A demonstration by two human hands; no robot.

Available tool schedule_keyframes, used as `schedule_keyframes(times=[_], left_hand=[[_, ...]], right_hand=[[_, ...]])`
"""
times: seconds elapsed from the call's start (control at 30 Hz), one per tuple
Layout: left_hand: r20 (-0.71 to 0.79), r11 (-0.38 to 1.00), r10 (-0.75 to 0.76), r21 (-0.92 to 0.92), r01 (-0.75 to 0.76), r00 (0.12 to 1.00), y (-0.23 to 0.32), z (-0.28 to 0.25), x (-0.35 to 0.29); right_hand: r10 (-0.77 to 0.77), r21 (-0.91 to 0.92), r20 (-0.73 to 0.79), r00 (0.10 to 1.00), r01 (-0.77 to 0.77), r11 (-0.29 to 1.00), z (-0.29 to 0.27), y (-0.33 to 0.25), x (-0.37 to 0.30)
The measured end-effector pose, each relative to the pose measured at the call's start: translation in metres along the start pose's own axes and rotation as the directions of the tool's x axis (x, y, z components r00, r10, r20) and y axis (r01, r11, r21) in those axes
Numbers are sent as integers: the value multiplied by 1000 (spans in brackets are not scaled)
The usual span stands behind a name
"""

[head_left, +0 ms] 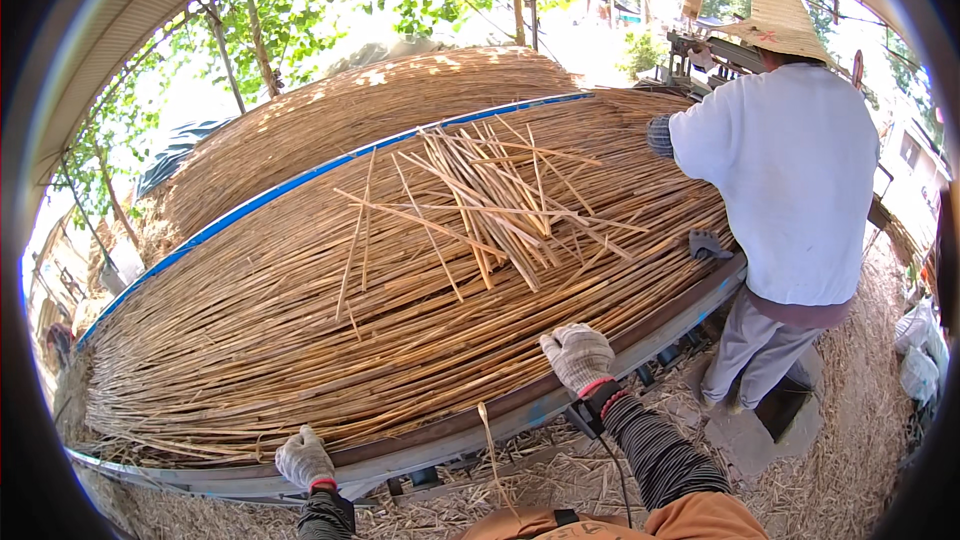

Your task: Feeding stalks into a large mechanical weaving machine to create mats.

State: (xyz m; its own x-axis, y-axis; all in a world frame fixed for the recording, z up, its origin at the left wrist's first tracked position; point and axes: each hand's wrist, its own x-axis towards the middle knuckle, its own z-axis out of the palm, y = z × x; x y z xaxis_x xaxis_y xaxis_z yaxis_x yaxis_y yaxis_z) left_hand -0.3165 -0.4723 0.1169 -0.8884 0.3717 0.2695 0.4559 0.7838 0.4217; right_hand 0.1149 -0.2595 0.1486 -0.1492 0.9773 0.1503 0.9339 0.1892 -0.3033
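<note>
A wide layer of long brown reed stalks covers the bed of a long metal-edged table. My left hand, in a pale knit glove, rests at the near rim by the stalk ends with its fingers curled. Further right along the same rim, my right hand is closed over the edge of the stalks. Whatever either hand grips is hidden under the fingers. A loose heap of shorter, paler stalks lies crosswise on top of the layer, beyond my right hand and touched by neither hand.
A co-worker in a white shirt and straw hat stands at the right, one arm over the stalks. A dark grey glove lies near the rim. Behind a blue rail rises another reed stack. Straw litters the floor.
</note>
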Motion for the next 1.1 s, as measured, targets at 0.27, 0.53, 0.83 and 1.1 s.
schedule_keyframes(times=[0.27, 0.53, 0.83, 1.1], left_hand=[[51, 998, -59, 17, 58, 997, -1, 2, 3], [27, 999, -45, 32, 44, 999, 1, 0, 1], [47, 999, -50, 11, 49, 998, -5, 6, 6], [22, 999, -27, 23, 26, 999, -6, 5, 5]], right_hand=[[-12, -14, 59, 998, 13, 1000, -2, 0, 1], [3, -11, 46, 999, -2, 1000, 5, 2, 2], [1, 10, 39, 999, -1, 1000, -1, -1, 1], [46, -20, 108, 993, -44, 999, -6, -6, 0]])
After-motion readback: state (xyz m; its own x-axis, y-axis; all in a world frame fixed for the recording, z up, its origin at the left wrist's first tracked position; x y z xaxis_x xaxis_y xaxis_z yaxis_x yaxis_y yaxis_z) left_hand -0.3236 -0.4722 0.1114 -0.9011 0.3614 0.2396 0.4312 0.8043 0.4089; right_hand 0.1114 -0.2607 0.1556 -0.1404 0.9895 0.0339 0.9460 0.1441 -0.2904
